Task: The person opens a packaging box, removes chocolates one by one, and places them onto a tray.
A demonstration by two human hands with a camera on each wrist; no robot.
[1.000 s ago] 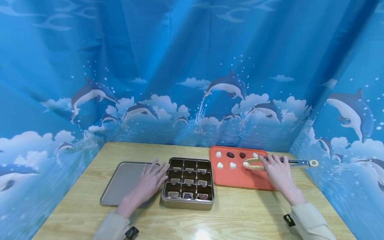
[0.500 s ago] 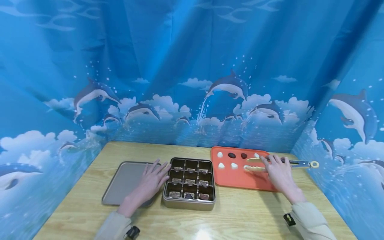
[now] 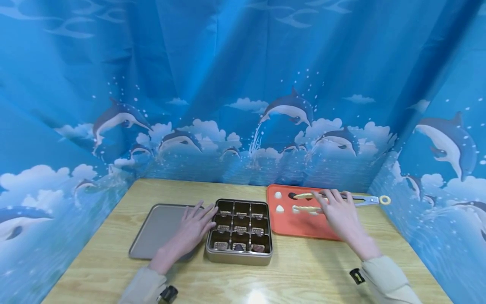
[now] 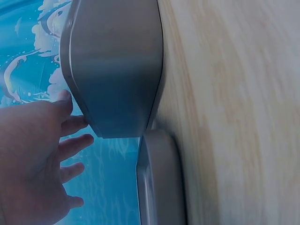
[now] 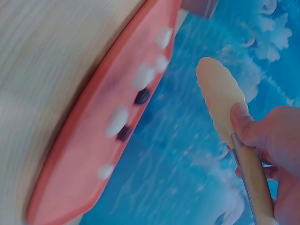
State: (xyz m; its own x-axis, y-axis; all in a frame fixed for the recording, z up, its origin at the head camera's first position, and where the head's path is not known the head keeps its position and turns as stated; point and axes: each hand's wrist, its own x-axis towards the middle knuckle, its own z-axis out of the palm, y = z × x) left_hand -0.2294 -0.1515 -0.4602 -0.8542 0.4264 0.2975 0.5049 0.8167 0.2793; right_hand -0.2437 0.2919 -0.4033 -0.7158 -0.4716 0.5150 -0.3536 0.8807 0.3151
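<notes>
The tongs [image 3: 334, 199] are gripped by the right hand [image 3: 338, 213], lifted over the orange tray [image 3: 300, 226] right of centre; the tips should be kept parted and lowered squarely over one candy [image 3: 279, 208]. The left hand [image 3: 190, 230] rests flat against the compartment tin [image 3: 239, 231]. Compared with the earlier frame, the tongs have been raised and shifted leftward.

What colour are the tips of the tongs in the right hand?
Pale cream-yellow tips on the tongs, clearest in the right wrist view.
</notes>
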